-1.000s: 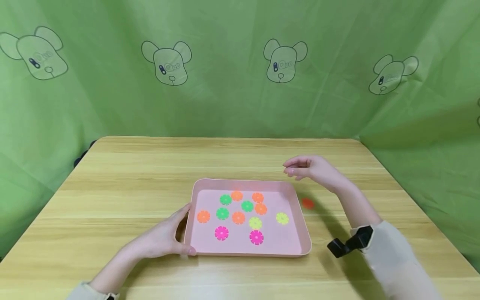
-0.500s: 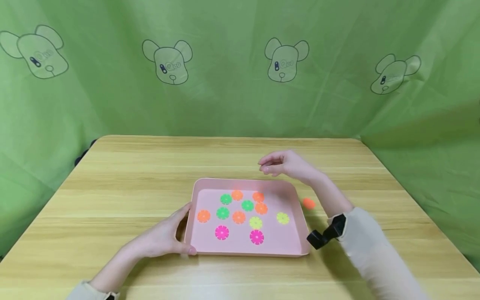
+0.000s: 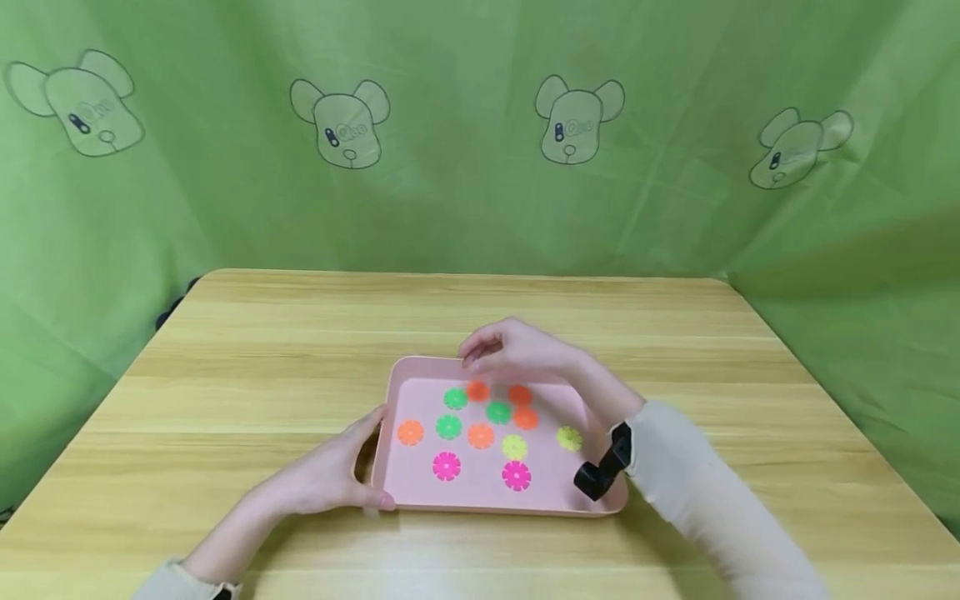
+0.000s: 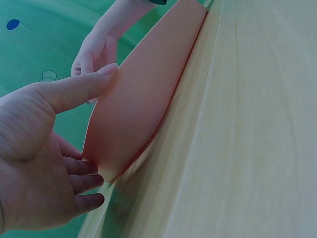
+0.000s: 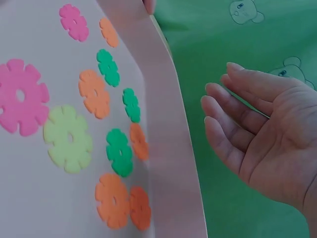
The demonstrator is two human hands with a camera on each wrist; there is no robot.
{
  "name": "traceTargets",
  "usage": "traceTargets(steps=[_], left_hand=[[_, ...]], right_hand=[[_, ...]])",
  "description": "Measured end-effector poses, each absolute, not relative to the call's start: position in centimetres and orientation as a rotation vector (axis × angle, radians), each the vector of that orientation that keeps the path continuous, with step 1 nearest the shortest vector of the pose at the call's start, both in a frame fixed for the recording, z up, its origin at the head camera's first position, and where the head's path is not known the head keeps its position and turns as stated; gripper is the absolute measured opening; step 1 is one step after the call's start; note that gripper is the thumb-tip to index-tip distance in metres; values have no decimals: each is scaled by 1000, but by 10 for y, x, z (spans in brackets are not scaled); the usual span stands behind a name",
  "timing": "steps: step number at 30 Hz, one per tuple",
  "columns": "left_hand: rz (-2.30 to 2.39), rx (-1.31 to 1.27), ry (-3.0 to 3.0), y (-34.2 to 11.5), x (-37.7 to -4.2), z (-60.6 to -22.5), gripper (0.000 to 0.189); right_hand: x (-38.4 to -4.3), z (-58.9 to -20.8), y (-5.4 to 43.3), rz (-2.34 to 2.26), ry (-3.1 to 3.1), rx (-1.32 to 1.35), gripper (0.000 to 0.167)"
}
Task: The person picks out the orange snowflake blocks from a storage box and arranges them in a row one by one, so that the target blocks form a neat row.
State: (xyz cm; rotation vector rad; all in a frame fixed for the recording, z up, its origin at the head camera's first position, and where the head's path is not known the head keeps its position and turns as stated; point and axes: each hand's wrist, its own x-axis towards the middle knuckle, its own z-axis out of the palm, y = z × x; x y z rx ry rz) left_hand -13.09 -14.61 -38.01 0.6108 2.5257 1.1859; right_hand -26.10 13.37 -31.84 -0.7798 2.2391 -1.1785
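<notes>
1. Has a pink tray [image 3: 480, 492] flat on the tabletop [image 3: 262, 350], long axis from 9 to 3 o'clock in the head view, with 12 toward the green curtain [image 3: 450, 225].
2. Counts twelve notched discs [image 3: 475, 440] in sight inside the tray, lying flat: orange, green, yellow and pink, bunched mostly from the middle toward 12 o'clock.
3. Holds the tray's 8 o'clock corner with the left hand [image 3: 326, 483], thumb against the near wall, fingers round to the left wall.
4. Hangs the right hand [image 3: 517, 350] at 12 o'clock from the tray's middle, by the far rim but apart from it in the right wrist view; loosely bent fingers, nothing visible in the grasp. Cannot tell the exact height over the rim.
5. Reaches in from 4 o'clock with the right forearm [image 3: 607, 392], crossing over the tray's right end, black wrist camera [image 3: 595, 479] above the 4 o'clock part.
6. Matters most, by judgement: nearness to the far bunch favours the right hand, with an orange disc [image 3: 477, 392] at about 7 o'clock from there. Leaves nearest the left hand only a lone orange disc [image 3: 410, 432], at about 2 o'clock from there.
</notes>
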Motion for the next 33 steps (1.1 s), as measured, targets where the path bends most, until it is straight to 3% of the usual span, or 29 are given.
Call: traceTargets(steps=[33], left_hand=[[1189,657,2515,-149,-135,-384,114]], right_hand=[[-264,-366,68,-940,1995,-1018,28]])
